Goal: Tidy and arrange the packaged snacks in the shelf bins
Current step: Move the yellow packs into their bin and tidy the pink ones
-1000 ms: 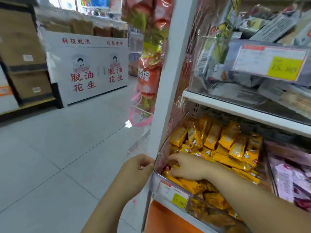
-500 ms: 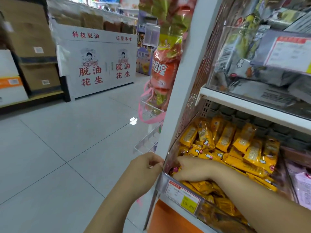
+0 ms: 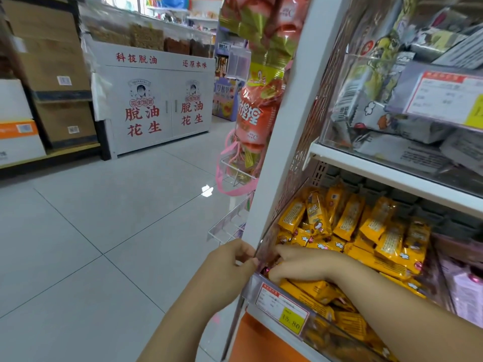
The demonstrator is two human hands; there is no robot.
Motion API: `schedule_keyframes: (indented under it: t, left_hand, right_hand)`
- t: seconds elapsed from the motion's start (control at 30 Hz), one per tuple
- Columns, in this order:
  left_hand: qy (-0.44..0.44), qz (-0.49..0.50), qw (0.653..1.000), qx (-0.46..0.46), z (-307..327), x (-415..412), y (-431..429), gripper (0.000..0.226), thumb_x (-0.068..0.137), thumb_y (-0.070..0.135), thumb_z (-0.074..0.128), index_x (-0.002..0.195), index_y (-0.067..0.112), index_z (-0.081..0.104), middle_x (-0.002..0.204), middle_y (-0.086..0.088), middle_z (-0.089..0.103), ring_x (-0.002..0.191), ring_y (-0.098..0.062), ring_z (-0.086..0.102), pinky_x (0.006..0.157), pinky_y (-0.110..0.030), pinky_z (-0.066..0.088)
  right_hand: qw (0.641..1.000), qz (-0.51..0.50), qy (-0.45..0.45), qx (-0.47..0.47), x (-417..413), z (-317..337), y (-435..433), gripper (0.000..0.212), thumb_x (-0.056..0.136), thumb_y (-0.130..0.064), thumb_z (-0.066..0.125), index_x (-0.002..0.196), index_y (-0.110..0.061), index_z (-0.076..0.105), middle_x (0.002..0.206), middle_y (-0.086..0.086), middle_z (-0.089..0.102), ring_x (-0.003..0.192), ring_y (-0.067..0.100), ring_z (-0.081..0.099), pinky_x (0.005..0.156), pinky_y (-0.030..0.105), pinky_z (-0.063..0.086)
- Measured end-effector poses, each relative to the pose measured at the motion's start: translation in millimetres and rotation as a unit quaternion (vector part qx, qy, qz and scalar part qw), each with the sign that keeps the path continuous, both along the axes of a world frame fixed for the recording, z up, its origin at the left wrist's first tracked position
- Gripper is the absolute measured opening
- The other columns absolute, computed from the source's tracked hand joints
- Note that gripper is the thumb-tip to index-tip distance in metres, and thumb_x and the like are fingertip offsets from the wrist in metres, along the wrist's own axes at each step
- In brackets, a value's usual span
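Both hands (image 3: 300, 265) stay at the bin (image 3: 264, 246) corner; camera nearer.

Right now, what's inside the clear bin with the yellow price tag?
The clear bin holds yellow snack packets; the right hand reaches into its front corner. Packets under that hand are hidden.

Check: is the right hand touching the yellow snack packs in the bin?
Touching. The head view shows the right hand resting, fingers down, on the yellow snack packs at the bin's front left corner.
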State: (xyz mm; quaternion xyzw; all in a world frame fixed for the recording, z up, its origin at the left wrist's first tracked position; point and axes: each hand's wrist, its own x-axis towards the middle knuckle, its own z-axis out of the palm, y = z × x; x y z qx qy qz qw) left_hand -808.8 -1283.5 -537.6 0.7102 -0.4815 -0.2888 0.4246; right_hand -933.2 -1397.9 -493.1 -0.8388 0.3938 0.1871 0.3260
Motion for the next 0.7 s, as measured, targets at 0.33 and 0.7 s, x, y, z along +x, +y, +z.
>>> schedule_keyframes:
  t: [0.33,0.7]
  left_hand:
    - [-0.005,-0.012,1.000,0.009,-0.4,-0.6,-0.4,0.007,0.095,0.029,0.054,0.097,0.025,0.059,0.099,0.012,0.065,0.087,-0.007,0.059,0.074,-0.019,0.045]
    - [-0.012,-0.003,1.000,0.014,1.3,-3.5,-0.8,0.004,0.093,0.029,0.058,0.094,0.026,0.055,0.098,0.011,0.063,0.081,-0.001,0.056,0.061,-0.012,0.039]
  right_hand:
    - [0.999,0.008,0.024,0.025,-4.5,1.6,-7.3,0.063,0.066,-0.041,0.062,0.124,-0.022,0.047,0.123,-0.002,0.051,0.114,0.016,0.049,0.101,0.039,0.044]
    - [0.999,-0.006,-0.025,0.044,-12.6,16.7,-9.6,0.046,0.083,-0.040,0.058,0.127,-0.027,0.050,0.118,-0.009,0.047,0.108,0.011,0.045,0.085,0.027,0.041]
